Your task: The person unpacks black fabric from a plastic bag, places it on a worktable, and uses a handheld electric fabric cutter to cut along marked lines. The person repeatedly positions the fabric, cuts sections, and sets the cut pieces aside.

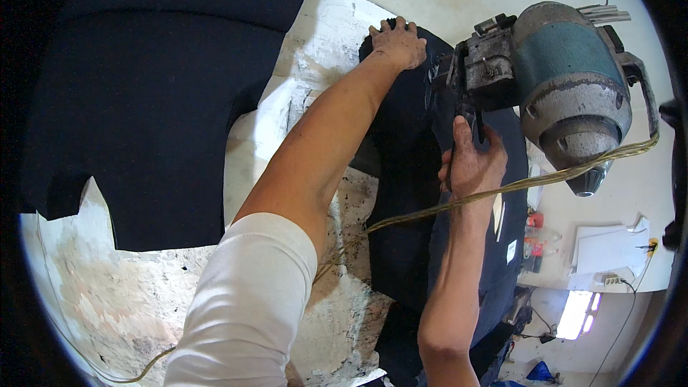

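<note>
My left hand [399,44] lies with spread fingers, pressed flat on the far end of a stack of black fabric [405,244]. To its right stands an electric cloth cutting machine [570,57], with a worn grey and green motor body and a pointed metal end. My right hand [476,167] is closed around the machine's dark handle, thumb on top, just below the motor mount. The blade is hidden, so I cannot tell how it meets the cloth. A yellowish twisted power cord [548,179] crosses over my right wrist to the machine.
At left, another large black fabric piece [150,122] with notched edges spreads over the worn, stained white surface [158,287]. Toward the right are bottles with red parts [534,236], white sheets [609,249] and a socket strip [614,281]. A bright window [577,314] shows at lower right.
</note>
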The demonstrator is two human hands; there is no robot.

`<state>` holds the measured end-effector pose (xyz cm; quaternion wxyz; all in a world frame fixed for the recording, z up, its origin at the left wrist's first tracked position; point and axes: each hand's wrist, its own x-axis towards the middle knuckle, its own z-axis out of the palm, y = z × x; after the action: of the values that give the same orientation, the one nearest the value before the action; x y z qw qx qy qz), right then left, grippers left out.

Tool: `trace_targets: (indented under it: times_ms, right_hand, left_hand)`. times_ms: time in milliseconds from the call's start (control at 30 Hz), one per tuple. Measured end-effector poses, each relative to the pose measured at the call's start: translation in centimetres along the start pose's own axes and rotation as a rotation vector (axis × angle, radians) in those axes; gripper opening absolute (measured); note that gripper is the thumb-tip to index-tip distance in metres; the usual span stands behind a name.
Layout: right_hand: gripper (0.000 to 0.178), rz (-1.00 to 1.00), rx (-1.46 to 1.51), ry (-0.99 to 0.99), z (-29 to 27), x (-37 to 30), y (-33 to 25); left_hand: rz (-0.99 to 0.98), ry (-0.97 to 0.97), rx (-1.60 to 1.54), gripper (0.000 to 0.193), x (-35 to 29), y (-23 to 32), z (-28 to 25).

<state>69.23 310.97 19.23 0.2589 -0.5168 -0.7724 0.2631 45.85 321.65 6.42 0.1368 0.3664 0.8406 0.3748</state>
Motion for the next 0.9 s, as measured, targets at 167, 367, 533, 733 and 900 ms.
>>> trace_targets:
  times_ms: [167,367,533,733,900]
  right_hand:
    - [0.060,-0.012,0.017,0.014,0.2,0.3,-0.1]
    - [0.056,-0.006,0.003,0.034,0.4,0.8,-0.1]
    - [0.069,-0.016,0.022,0.001,0.4,1.4,0.1]
    - [0.072,-0.019,0.029,-0.003,0.4,1.8,0.0]
    - [0.072,-0.014,-0.012,0.028,0.6,1.8,-0.6]
  left_hand:
    - [-0.010,-0.014,0.008,0.067,0.1,0.2,-0.2]
    - [0.001,0.006,0.001,0.067,0.2,0.1,-0.2]
    - [-0.005,-0.003,-0.004,0.066,0.3,0.2,-0.1]
    - [-0.013,-0.017,-0.028,0.067,0.5,0.2,0.0]
    - [-0.006,0.016,-0.104,0.066,0.6,-0.1,0.5]
